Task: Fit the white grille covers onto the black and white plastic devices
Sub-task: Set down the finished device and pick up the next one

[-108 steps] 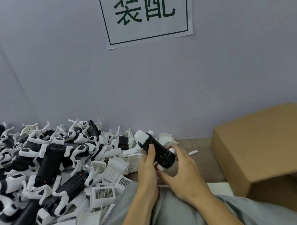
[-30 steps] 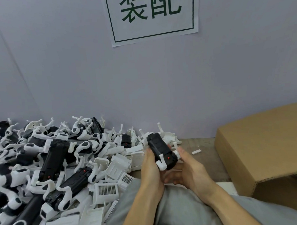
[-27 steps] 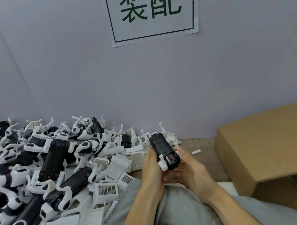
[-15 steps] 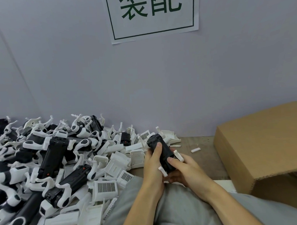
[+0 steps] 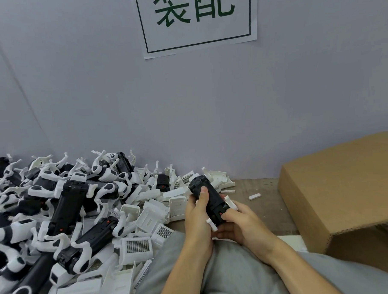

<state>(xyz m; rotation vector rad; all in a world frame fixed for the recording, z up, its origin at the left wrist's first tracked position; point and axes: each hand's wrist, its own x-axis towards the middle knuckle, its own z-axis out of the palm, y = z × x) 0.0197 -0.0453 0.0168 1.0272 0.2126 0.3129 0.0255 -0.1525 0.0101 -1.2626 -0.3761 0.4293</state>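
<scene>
A black and white plastic device point(image 5: 209, 198) is held over my lap, its long black body tilted up and away, white tabs sticking out at its near end. My left hand point(image 5: 197, 217) grips its left side with the thumb laid along the black body. My right hand point(image 5: 238, 222) holds the near end from the right, thumb pressing by a small red dot. Loose white grille covers point(image 5: 137, 247) lie on the table to the left. Whether a cover sits on the held device is hidden.
A big heap of black and white devices point(image 5: 67, 210) and white parts fills the table's left side, up to the grey wall. A brown cardboard box point(image 5: 344, 189) stands at the right. A small white piece point(image 5: 254, 196) lies on the bare wooden tabletop point(image 5: 265, 212) between them.
The device has been turned over in both hands since 3.6 s ago. Over the last second my left thumb moved onto the black body and my right thumb came onto the near end.
</scene>
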